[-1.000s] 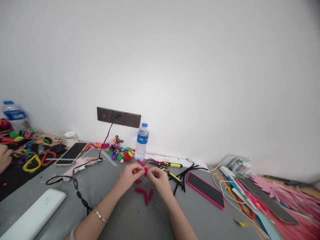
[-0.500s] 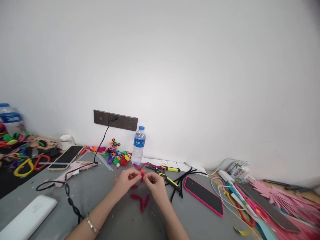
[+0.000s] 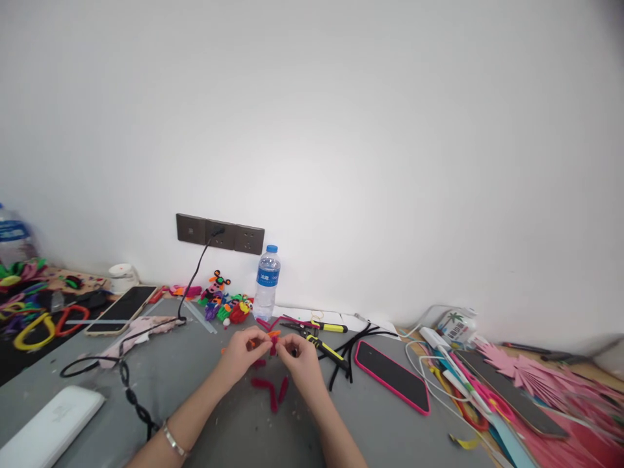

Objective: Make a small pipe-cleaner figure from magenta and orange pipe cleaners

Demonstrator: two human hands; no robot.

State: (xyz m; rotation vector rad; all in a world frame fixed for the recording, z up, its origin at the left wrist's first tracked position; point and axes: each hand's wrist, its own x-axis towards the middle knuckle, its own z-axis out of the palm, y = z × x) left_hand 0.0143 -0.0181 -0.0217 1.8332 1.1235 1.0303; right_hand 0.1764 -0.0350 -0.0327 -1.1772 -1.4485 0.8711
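Note:
My left hand [image 3: 241, 354] and my right hand [image 3: 301, 357] meet over the grey table [image 3: 219, 416], both pinching a small pink and orange pipe-cleaner piece [image 3: 273, 340] between their fingertips. A bracelet circles my left wrist [image 3: 171, 440]. Just below the hands lie several short red pipe-cleaner bits [image 3: 271, 390]. Yellow-handled pliers [image 3: 319, 344] rest right behind my right hand.
A water bottle [image 3: 266, 282] and colourful pipe-cleaner figures [image 3: 224, 304] stand by the wall sockets [image 3: 220, 234]. A pink-cased phone [image 3: 391, 375] and black pipe cleaners [image 3: 348, 354] lie right. A black cable [image 3: 127, 380], white case [image 3: 49, 426] and another phone [image 3: 121, 308] lie left. Pink paper clutter [image 3: 536, 390] fills the far right.
The view has drifted right and slightly up, so everything slid left in the picture. Both hands keep working the small piece in the same pinch. Another person's hand at far left is gone.

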